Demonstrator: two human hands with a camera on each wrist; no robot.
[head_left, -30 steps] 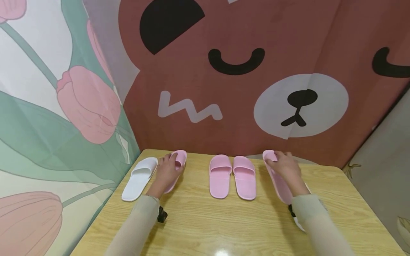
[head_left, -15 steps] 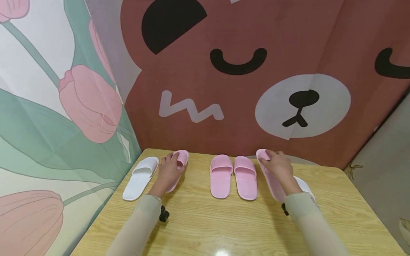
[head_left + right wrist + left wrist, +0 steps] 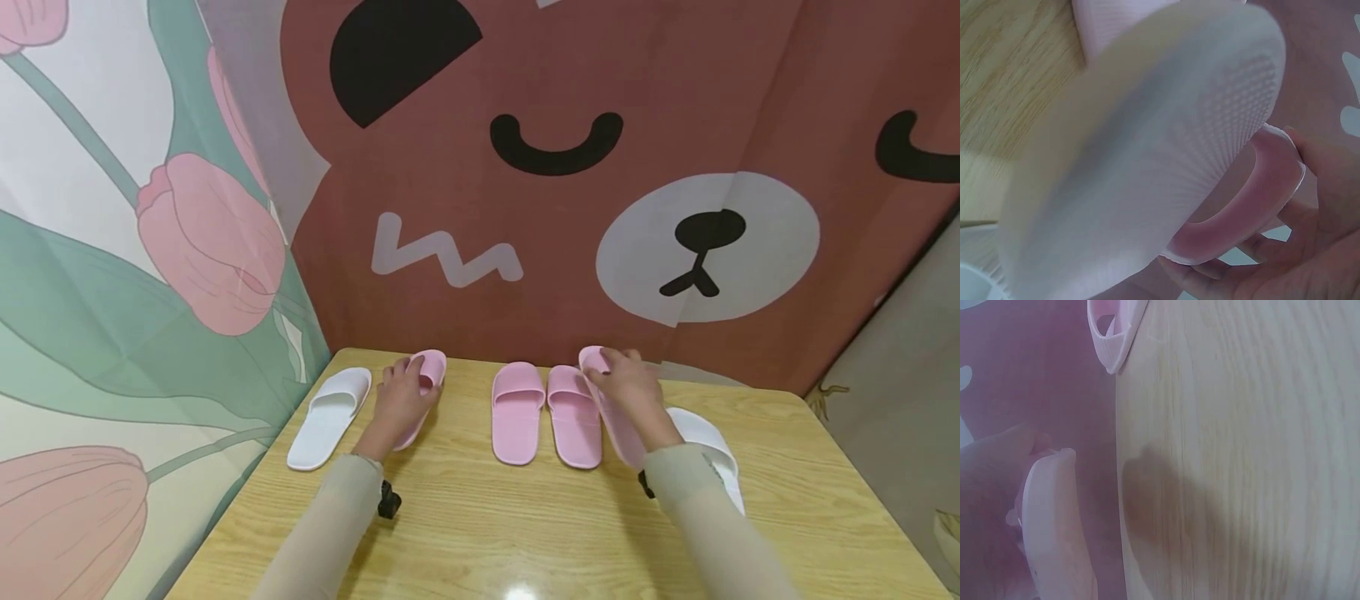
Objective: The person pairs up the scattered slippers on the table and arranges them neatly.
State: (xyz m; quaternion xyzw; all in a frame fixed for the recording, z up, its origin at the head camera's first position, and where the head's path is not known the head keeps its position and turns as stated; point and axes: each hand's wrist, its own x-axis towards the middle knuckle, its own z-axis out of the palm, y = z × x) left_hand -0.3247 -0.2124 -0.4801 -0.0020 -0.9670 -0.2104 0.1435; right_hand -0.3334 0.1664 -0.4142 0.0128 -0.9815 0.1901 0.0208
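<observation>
My left hand (image 3: 397,404) grips a pink slipper (image 3: 432,367) by its strap. The left wrist view shows that slipper (image 3: 1057,525) raised off the table, with a shadow on the wood. My right hand (image 3: 632,392) holds another pink slipper (image 3: 617,427) by the strap, tilted, its ridged sole (image 3: 1147,156) facing the right wrist camera. In the head view this slipper overlaps the edge of a pink slipper (image 3: 576,432) lying on the table. Beside that one lies a further pink slipper (image 3: 515,429), toes toward the wall.
A white slipper (image 3: 318,433) lies at the table's left edge. Another white slipper (image 3: 701,429) lies on the right, partly hidden behind my right sleeve. The wooden table (image 3: 480,533) meets a bear-print cloth (image 3: 450,325) at the back and a tulip-print cloth (image 3: 210,242) on the left.
My right hand has carried its pink slipper leftward to the middle pair, uncovering more of the right white slipper. The left hand and its slipper have shifted slightly right.
</observation>
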